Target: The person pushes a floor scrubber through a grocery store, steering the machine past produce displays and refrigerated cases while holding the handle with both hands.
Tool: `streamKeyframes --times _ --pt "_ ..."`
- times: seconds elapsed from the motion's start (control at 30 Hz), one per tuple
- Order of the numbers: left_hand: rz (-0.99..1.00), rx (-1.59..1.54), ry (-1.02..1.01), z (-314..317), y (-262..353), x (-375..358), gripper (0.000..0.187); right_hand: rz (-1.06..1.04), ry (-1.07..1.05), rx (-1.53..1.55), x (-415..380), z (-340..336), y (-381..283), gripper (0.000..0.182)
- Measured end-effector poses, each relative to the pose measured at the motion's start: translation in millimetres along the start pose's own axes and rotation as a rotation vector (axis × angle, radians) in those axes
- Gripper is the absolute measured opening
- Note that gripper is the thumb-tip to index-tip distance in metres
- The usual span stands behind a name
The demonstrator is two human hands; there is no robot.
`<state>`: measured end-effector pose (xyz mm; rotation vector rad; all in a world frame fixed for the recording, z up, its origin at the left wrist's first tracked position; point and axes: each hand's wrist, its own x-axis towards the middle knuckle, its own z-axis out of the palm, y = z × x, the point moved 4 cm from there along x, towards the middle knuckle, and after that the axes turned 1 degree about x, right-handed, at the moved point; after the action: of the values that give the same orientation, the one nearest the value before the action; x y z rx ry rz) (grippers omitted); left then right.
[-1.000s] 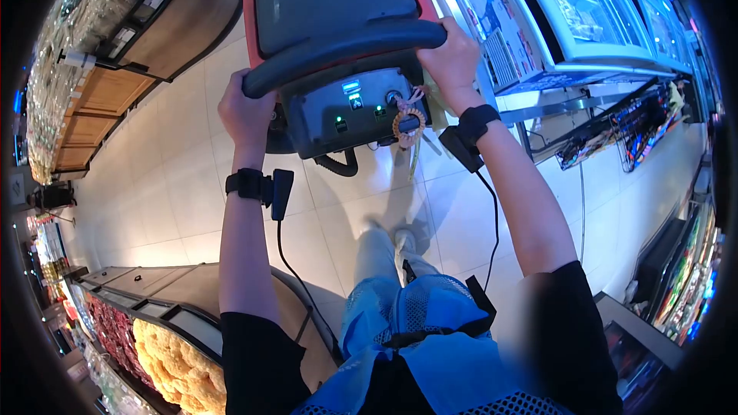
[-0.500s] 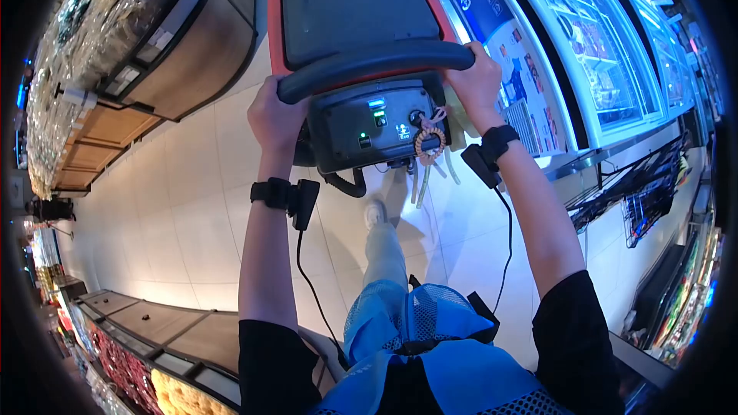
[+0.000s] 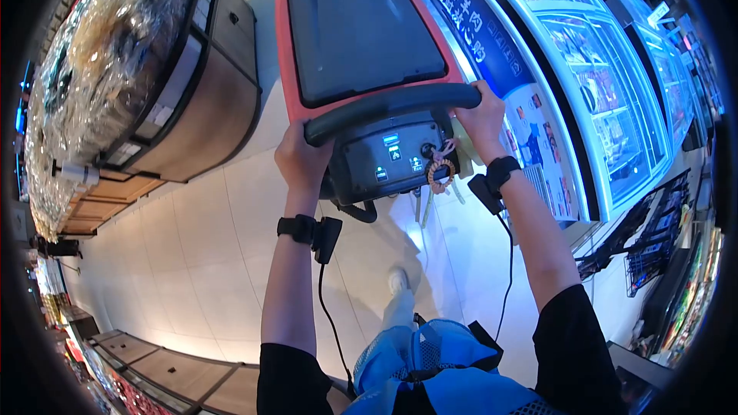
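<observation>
Both of my hands grip the curved black handlebar (image 3: 392,107) of a red and dark grey walk-behind floor scrubber (image 3: 361,31). My left hand (image 3: 302,157) is wrapped round the bar's left end, and my right hand (image 3: 484,123) round its right end. Below the bar sits a black control panel (image 3: 398,160) with lit displays. A coiled beige key ring (image 3: 440,176) hangs at the panel's right side, near my right hand. Thin clear tubes dangle beneath it. Each wrist wears a black strap with a small cabled device.
A wooden display stand (image 3: 207,100) piled with plastic-wrapped goods stands close on the left. Glass-topped freezer cases (image 3: 607,100) run along the right, near the machine's side. Dark wire racks (image 3: 646,246) are at right. Pale floor tiles (image 3: 177,261) extend left, toward a low cabinet (image 3: 177,373).
The handlebar and both hands sit lower and slightly further right in view. More of the scrubber's front end shows. The freezer banner and left stand have shifted in view too.
</observation>
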<state>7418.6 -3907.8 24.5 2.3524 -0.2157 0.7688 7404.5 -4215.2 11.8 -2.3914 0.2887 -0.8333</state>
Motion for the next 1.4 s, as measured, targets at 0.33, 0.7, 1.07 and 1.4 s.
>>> streamKeyframes --times 0.33,0.7,1.07,1.4 --pt "-0.01 -0.025 -0.02 80 -60 134 0.035 -0.023 0.023 -0.004 128 108 -5 0.03" --pt "0.0 0.013 -0.018 171 -126 277 0.033 -0.029 0.006 0.049 265 229 0 0.028" --pt "0.015 0.028 -0.02 265 -197 424 0.033 -0.075 0.023 0.058 403 349 -3 0.026" --pt "-0.009 -0.015 -0.038 348 -268 559 0.033 -0.065 0.047 0.038 521 466 0 0.027"
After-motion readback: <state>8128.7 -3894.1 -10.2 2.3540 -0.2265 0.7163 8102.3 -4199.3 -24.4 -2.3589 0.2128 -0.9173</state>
